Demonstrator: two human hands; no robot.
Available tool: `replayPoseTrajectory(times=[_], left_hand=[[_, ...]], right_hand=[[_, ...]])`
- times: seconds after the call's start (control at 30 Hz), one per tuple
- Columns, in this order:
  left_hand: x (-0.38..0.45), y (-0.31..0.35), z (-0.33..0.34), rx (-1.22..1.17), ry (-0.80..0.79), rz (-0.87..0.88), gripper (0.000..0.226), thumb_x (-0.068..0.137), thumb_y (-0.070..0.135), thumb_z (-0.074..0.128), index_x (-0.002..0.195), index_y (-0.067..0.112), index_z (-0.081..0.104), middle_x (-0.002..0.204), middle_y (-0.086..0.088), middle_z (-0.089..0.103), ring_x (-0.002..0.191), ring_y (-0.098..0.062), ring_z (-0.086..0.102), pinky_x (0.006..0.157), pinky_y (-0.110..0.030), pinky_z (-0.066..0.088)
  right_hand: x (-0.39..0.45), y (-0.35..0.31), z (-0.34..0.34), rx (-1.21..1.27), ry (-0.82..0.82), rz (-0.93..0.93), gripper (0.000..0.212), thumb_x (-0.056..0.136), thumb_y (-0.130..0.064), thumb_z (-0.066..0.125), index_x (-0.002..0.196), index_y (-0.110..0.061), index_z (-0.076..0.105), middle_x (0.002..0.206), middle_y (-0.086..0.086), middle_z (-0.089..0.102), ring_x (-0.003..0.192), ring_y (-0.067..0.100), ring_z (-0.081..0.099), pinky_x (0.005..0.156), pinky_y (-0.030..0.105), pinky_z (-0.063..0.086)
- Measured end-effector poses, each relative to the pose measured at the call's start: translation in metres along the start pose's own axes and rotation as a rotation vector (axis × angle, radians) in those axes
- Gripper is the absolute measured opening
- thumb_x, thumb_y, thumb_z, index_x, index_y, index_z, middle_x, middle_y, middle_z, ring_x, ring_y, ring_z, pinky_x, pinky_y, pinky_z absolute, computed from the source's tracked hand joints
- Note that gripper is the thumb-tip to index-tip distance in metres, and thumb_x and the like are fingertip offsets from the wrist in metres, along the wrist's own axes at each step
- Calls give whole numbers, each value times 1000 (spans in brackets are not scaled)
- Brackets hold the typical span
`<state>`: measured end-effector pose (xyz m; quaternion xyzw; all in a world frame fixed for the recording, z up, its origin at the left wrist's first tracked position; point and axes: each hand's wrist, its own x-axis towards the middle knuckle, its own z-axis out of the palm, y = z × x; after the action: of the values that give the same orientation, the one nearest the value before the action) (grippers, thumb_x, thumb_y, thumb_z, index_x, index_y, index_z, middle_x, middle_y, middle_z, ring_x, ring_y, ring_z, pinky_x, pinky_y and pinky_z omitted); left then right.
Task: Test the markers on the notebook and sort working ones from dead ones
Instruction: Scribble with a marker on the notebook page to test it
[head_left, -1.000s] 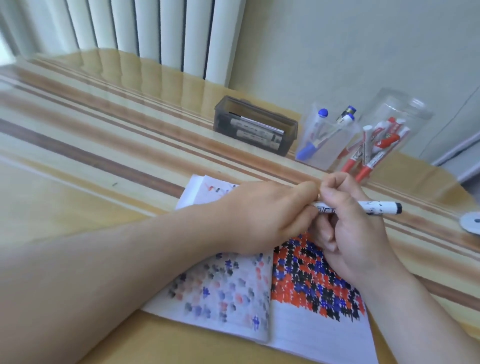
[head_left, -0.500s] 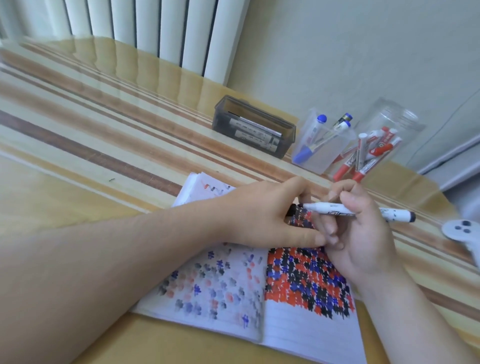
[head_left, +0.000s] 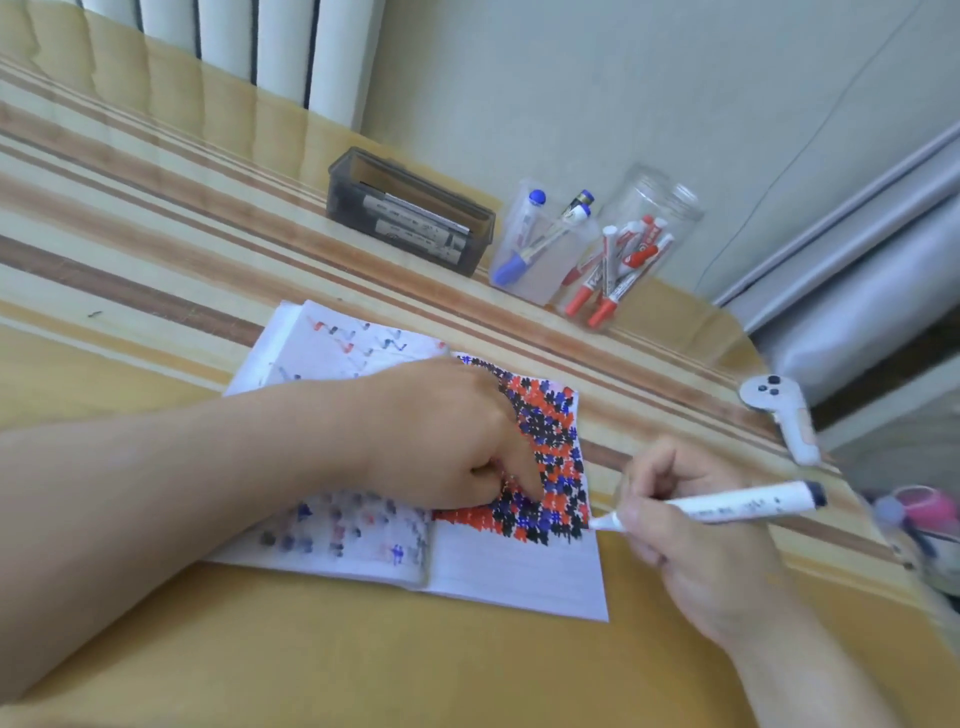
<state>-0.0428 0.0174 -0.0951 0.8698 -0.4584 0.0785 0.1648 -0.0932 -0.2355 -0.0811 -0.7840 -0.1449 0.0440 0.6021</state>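
A white marker (head_left: 727, 506), uncapped, lies in the closed right hand (head_left: 691, 525), its tip at the right edge of the open notebook (head_left: 498, 571) on the surface (head_left: 260, 649). The left hand (head_left: 447, 441) presses the scribbled page, fingers curled; whether it hides the cap cannot be told. Along the far edge stand a dark box (head_left: 410, 210), a cup of blue markers (head_left: 540, 244) and a jar of red markers (head_left: 623, 254). Blurred objects are cut off at the right edge.

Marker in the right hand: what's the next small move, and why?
Probably drag the marker tip a short stroke onto the notebook. The right hand holds it uncapped, tip at the page's right edge beside the scribbles, while the left hand pins the page. A fresh mark would show whether it works.
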Motion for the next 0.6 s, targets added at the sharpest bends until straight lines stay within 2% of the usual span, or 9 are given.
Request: replayPoseTrajectory(times=[0.03,0.1,0.17,0.2,0.3,0.47,0.6], left_hand=[[1,3,1,-26,-30,6,44,91,32,52,124,57,65,64,25,36,76,5,41,75,-17,33],[2,7,1,-57,-65,4,45,92,32,52,127,58,63,64,26,36,77,13,43,77,-18,32],[3,7,0,-86,-83,-2,45,93,34,52,128,60,62,66,26,39,79,14,43,79,-15,34],[3,6,0,-103,-89,1,44,93,34,53,128,60,62,67,26,39,81,20,42,78,-10,31],[3,4,2,-120,-88,3,42,94,33,57,126,60,63,66,24,40,84,28,38,73,-3,25],[3,3,3,-126,-109,-17,40,94,38,57,127,61,61,68,24,41,78,20,40,81,-17,35],[3,3,4,-115,-101,-18,40,94,39,57,127,61,62,67,27,38,79,23,39,81,-19,34]], right_hand=[[-8,9,4,-14,43,9,19,61,-24,71,63,-16,54,58,17,40,50,17,32,49,28,25],[-16,19,11,-97,131,-8,20,62,-28,69,65,-14,54,55,12,42,51,15,35,49,27,29],[-16,19,18,-158,135,-23,19,67,-30,68,66,-17,56,56,11,46,52,16,39,50,27,32],[-16,18,19,-175,130,-19,19,68,-31,68,66,-18,55,56,10,47,53,17,40,51,27,32],[-13,18,19,-168,141,23,23,68,-32,70,62,-20,52,59,18,47,56,22,40,54,36,32],[-11,21,17,-162,147,35,25,68,-31,70,61,-19,50,60,19,49,57,22,41,56,39,34],[-11,20,18,-194,144,13,26,69,-31,70,62,-16,50,59,19,49,57,24,41,56,42,34]])
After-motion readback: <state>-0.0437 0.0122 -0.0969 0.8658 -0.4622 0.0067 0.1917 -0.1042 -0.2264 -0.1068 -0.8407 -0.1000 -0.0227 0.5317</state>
